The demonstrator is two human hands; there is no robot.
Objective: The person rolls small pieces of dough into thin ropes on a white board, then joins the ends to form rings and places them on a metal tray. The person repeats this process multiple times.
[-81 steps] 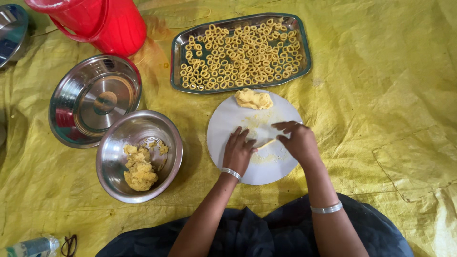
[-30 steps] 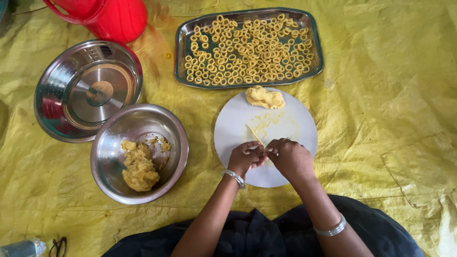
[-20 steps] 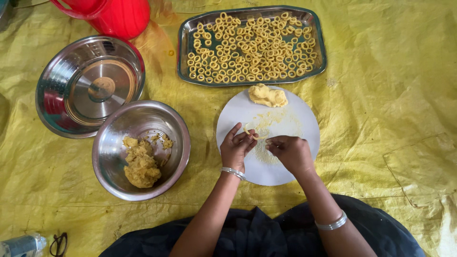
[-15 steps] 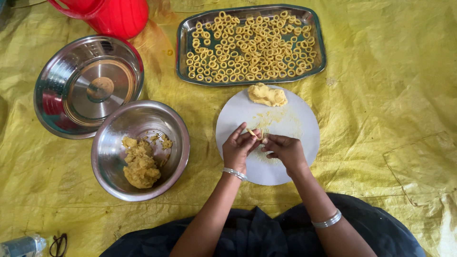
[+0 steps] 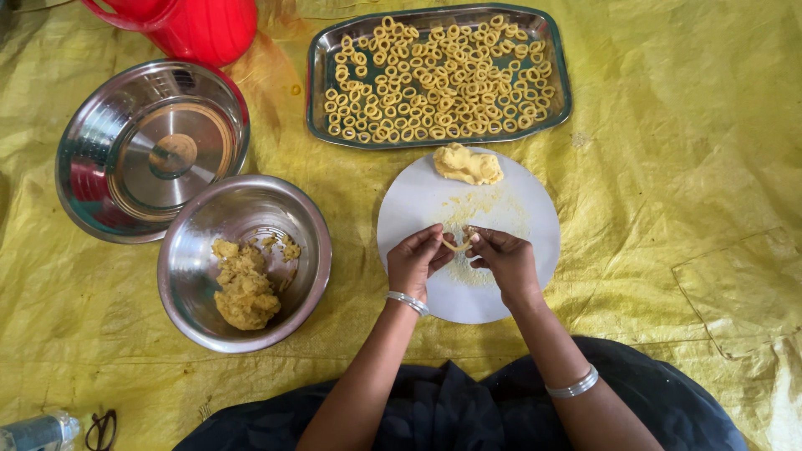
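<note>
Over a round white board (image 5: 518,217), my left hand (image 5: 416,260) and my right hand (image 5: 505,259) pinch the two ends of a thin yellow dough strip (image 5: 457,244), which curves between the fingertips. A lump of yellow dough (image 5: 466,164) rests on the board's far edge, with crumbs scattered near the middle. Beyond the board lies a rectangular steel tray (image 5: 564,79) filled with several small dough rings (image 5: 434,75). A steel bowl (image 5: 188,292) to the left holds more dough (image 5: 244,288).
A round steel lid (image 5: 92,167) lies upturned at the left, and a red plastic jug (image 5: 196,25) stands behind it. Everything sits on a wrinkled yellow sheet (image 5: 693,167). A bottle (image 5: 38,432) and dark spectacles (image 5: 102,428) lie at the bottom left.
Earlier my hands rolled the strip flat on the board. They have since lifted it and drawn together, bending it between the fingertips.
</note>
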